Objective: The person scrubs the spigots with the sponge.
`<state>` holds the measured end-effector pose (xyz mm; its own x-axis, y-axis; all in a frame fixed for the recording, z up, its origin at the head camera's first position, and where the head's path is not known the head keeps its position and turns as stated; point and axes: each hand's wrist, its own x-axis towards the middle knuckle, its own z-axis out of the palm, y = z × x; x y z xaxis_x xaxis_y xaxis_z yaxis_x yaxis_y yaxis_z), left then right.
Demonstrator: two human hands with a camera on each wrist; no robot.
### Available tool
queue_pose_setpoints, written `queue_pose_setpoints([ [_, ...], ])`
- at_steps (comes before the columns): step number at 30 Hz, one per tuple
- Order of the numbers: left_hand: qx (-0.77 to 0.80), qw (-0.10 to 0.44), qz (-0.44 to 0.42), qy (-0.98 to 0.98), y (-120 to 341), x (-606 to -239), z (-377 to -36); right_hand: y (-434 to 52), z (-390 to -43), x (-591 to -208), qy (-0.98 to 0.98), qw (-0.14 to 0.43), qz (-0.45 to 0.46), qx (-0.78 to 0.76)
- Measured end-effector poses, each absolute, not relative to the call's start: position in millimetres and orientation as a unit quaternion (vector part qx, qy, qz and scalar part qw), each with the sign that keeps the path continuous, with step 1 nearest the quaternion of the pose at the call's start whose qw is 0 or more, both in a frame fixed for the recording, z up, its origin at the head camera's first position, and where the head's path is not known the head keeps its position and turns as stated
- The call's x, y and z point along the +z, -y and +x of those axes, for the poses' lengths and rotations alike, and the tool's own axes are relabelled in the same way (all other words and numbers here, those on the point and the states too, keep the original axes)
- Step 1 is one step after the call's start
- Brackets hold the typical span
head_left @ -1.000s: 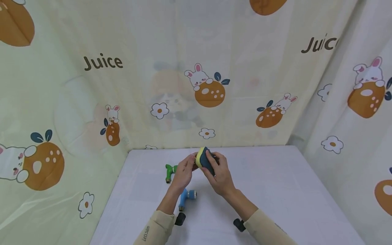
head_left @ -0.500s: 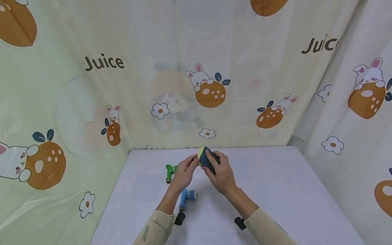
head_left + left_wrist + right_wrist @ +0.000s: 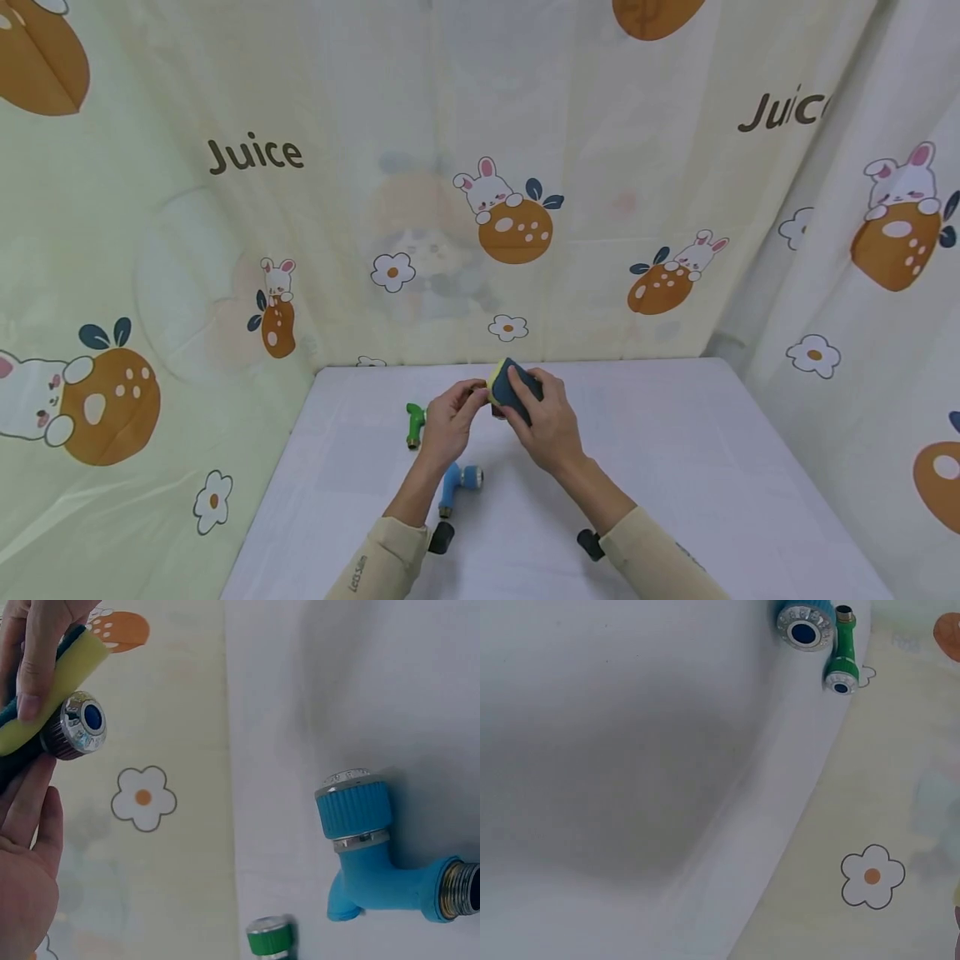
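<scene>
A yellow sponge (image 3: 79,667) with a dark scouring side is pressed along a dark tap (image 3: 84,724) that has a chrome knob with a blue centre. My right hand (image 3: 553,429) grips the sponge, thumb and fingers spread over its dark face. From below and the left, my left hand (image 3: 448,423) holds the tap, whose body is mostly hidden behind fingers and sponge. Both hands are raised above the table's far half. Under my left forearm lies a blue tap (image 3: 453,485), and a green tap (image 3: 415,427) lies farther back to the left.
The white-covered table (image 3: 675,475) meets a printed curtain (image 3: 592,292) at its far edge, and more curtain hangs at both sides. Black wrist devices (image 3: 441,537) show beside the cuffs.
The sponge has shifted slightly right and turned, so more of its dark side faces the head camera. The right hand moved with it; the blue and green taps stay where they were.
</scene>
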<state>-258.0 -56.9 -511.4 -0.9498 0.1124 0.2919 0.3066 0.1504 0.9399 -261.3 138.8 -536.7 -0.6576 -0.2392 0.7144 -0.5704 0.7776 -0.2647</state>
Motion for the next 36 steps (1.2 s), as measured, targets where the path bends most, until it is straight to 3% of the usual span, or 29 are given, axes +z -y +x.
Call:
queue_pose_setpoints([
  [36,-0.645,0.046,-0.165,0.745,60.8,-515.2,-258.0,-155.2,-276.5,-540.9,0.888,0.317,0.143,0.301],
])
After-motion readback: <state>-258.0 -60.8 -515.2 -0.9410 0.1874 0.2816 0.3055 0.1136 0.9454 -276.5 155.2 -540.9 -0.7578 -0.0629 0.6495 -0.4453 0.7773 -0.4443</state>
